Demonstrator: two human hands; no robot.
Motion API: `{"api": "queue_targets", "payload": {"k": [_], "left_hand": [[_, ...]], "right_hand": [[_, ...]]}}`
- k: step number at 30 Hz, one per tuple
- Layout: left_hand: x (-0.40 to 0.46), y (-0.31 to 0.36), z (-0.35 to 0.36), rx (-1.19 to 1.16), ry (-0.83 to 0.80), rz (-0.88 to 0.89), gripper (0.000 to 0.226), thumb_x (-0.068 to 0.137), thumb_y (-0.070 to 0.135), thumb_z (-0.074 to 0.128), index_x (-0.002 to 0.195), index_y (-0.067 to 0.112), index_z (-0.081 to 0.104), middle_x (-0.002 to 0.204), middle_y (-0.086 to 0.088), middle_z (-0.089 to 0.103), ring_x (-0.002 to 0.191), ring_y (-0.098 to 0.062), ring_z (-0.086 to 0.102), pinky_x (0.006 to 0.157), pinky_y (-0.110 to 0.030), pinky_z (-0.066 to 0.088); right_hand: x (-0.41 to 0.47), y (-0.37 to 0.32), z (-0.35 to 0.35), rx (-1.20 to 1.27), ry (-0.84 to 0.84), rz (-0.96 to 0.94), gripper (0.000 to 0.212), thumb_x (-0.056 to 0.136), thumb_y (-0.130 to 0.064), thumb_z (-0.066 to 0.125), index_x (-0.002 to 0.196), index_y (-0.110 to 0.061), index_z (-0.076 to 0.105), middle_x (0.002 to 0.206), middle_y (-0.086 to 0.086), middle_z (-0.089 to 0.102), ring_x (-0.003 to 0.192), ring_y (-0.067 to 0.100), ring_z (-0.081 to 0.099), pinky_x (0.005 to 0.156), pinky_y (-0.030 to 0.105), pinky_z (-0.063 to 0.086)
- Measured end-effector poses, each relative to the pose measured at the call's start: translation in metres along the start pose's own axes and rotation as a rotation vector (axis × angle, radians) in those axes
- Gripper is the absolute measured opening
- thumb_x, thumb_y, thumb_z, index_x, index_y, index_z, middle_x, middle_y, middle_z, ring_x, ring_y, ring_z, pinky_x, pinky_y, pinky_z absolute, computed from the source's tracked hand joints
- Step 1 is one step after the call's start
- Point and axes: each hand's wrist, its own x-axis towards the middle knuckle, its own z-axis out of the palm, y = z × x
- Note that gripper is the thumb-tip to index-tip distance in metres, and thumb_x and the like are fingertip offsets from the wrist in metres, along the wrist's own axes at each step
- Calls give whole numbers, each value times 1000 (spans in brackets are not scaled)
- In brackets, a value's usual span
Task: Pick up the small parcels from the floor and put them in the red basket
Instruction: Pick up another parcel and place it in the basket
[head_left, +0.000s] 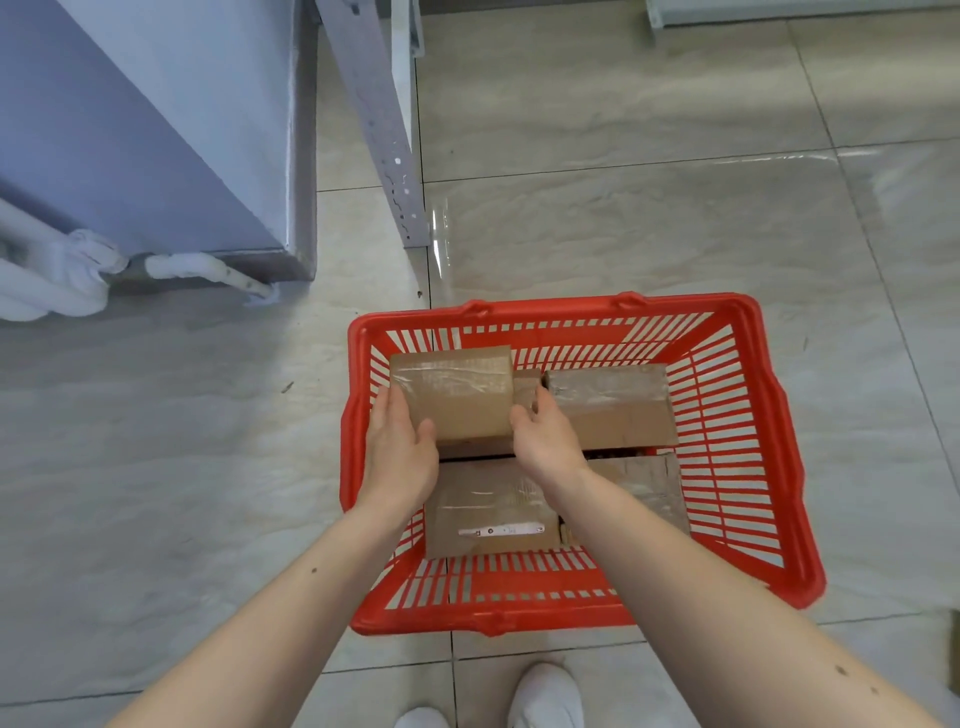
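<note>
At the far left stood a pale blue cabinet (156, 130) with a white pipe (208, 270) at its foot, and just to its right a grey perforated metal post (384, 130) rose from the tiled floor (649, 218). The left hand (400, 441) lay flat against the left side of a brown cardboard parcel (457, 395), fingers straight, thumb along its near edge. That parcel was boxy, sealed with clear tape across its top, and sat at the far left inside the red basket (753, 467), a slatted plastic one standing on the floor. The right hand (543, 436) pressed the parcel's right side, so the box was clasped between both palms. Below the hands lay a flatter taped parcel (488, 509) with a white label strip. Further right, a long parcel (613, 405) lay across the far half of the basket, another (649, 483) partly hidden beneath the right forearm. White shoes (545, 696) showed at the bottom.
</note>
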Motion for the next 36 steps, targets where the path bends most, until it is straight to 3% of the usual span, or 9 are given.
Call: {"api": "queue_targets", "payload": {"k": [4,12,15,22,30,33,36], "left_hand": [[-31,31,-19,5,-29,-23,57,101,20,41,153,29,19,160,5,21,148,-16,19,118,-47,26],[-90,106,-64,-41,-111,-30,55,93,36,36,147,31,27,155,6,33,144,-16,30,113,-49,34],[-113,140,-80,-65,-128,-2,51,92,33,39,143,28,35,149,5,40,139,-17,36,112,-48,36],[-160,200,-101,-21,-185,12,55,98,32,42,150,23,28,157,1,30,145,-18,27,117,-47,29],[-213,257,-81,67,-279,118,59,100,31,44,153,18,23,160,1,22,148,-16,19,120,-40,20],[-231,274,-58,112,-316,150,59,99,32,44,153,17,24,160,0,23,148,-16,20,120,-38,20],[-251,291,-25,146,-360,173,60,99,34,43,153,16,25,160,0,24,148,-15,21,121,-39,20]], "right_hand": [[-40,-9,-25,-17,37,9,52,103,-26,36,153,-21,23,158,1,31,145,22,29,118,41,26],[-128,-56,-76,-8,73,4,51,101,-29,41,150,-15,32,154,4,38,142,23,34,114,37,29],[-160,-71,-92,-8,80,-8,51,100,-30,43,148,-14,36,151,5,42,140,22,38,111,35,31],[-220,-86,-129,52,128,2,48,98,-35,46,142,-16,45,144,1,50,132,19,47,104,32,37],[-264,-58,-183,163,245,45,45,96,-37,48,137,-18,51,134,-2,56,124,18,52,100,31,42],[-275,-38,-209,228,282,56,44,95,-37,50,133,-16,55,128,-1,60,121,19,54,104,38,44],[-284,-12,-243,279,327,78,41,95,-34,51,130,-14,57,124,2,63,115,18,57,100,33,45]]}}
